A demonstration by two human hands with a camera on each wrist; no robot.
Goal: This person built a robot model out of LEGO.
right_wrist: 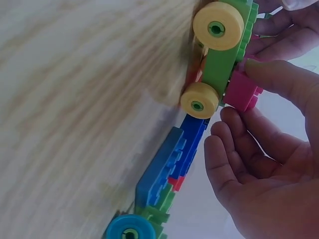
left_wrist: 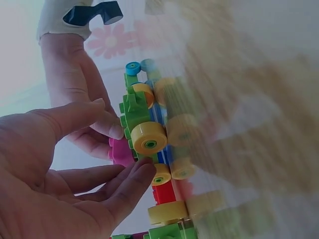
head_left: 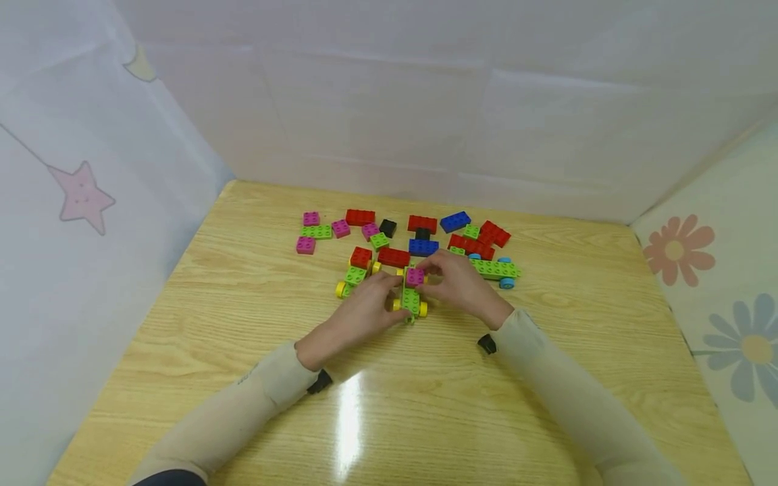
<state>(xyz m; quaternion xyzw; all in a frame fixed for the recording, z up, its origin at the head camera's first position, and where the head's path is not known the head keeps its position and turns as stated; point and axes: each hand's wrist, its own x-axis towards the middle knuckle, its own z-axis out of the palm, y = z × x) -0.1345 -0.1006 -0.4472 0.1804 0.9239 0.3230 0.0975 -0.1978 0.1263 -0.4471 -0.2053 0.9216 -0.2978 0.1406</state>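
Observation:
A long green wheeled base (head_left: pixel 410 302) with yellow wheels stands on the table between the hands, a pink brick (head_left: pixel 415 277) at its far end. My right hand (head_left: pixel 457 283) pinches this pink brick between thumb and fingers; in the right wrist view the brick (right_wrist: pixel 242 90) sits against the studded side of the base (right_wrist: pixel 220 69). My left hand (head_left: pixel 363 305) lies along the base's left side, its fingers fairly straight and fingertips by a yellow wheel (left_wrist: pixel 149 138). Its thumb is spread away from the fingers, near the base's close end.
Left of the base stands another green wheeled base (head_left: pixel 355 275) with a red brick (head_left: pixel 361 257) on it. A green base with blue wheels (head_left: pixel 495 269) is at the right. Several loose bricks, including a red one (head_left: pixel 394 257) and a blue one (head_left: pixel 423 247), lie behind.

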